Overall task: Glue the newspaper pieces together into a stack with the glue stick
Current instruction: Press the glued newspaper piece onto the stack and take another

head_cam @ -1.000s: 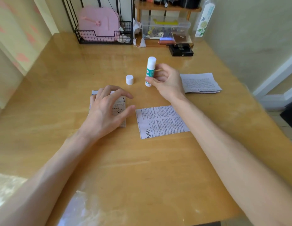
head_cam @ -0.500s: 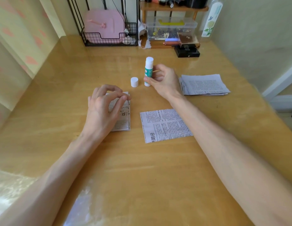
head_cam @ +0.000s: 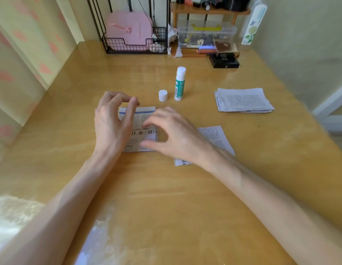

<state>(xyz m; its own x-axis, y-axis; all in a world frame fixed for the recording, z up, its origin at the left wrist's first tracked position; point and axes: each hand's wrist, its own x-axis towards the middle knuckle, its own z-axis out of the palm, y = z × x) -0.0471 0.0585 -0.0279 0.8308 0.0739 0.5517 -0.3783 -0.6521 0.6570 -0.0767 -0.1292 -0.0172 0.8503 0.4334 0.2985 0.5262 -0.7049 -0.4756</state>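
A small stack of newspaper pieces point(head_cam: 142, 119) lies flat at mid-table. My left hand point(head_cam: 111, 121) hovers over its left side, fingers loosely curled, thumb and forefinger tips close together, holding nothing. My right hand point(head_cam: 172, 134) reaches over the stack's right edge with fingers spread and curved, thumb by the near right corner; it grips nothing. The green-and-white glue stick point(head_cam: 179, 85) stands upright and uncapped behind the stack, its white cap point(head_cam: 163, 95) beside it on the left. A single newspaper piece point(head_cam: 217, 137) lies partly under my right wrist.
A pile of loose newspaper pieces point(head_cam: 242, 100) lies at the right. At the back stand a black wire basket point(head_cam: 135, 47) with a pink case, a clear plastic box point(head_cam: 206, 35), a black box point(head_cam: 224, 61) and a small wooden shelf point(head_cam: 210, 10).
My right hand let go of the glue stick, which now stands alone, and moved left and nearer over the stack. My left hand's fingers lifted off the stack and curled.
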